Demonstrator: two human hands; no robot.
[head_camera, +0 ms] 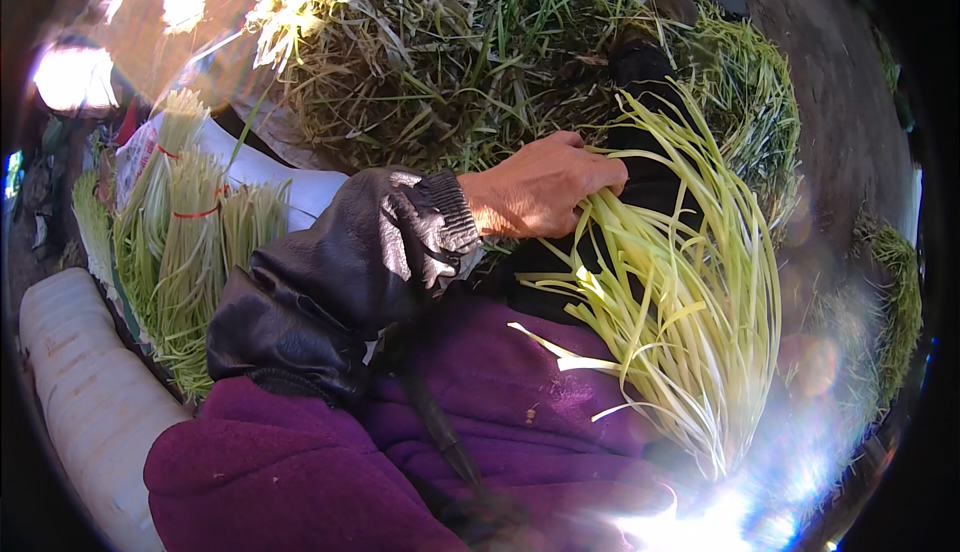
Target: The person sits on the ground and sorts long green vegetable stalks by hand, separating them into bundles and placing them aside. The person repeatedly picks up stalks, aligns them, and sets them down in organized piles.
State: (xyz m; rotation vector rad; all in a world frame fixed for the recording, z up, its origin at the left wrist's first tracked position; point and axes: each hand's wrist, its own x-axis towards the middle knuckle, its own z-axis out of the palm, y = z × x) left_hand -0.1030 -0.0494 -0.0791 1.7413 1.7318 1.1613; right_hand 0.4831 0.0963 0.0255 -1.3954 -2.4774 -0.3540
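Note:
My left hand [544, 184], in a black leather sleeve, is at the middle of the view, reaching across from the left. Its fingers are closed on some leaves of a loose bunch of pale yellow-green chive-like leaves [697, 274]. The bunch fans out over my black-trousered leg and my purple garment [480, 417]. Its white ends come together low on the right, where bright glare washes them out. My right hand is out of view; whatever holds the white ends there cannot be made out.
A large heap of loose leaves and dry trimmings [450, 64] lies beyond my legs. At left stand upright bundles of leaves [187, 252], some tied with red bands [196, 214]. A ribbed whitish padded object [97, 402] lies at lower left. More greens [896, 312] lie at far right.

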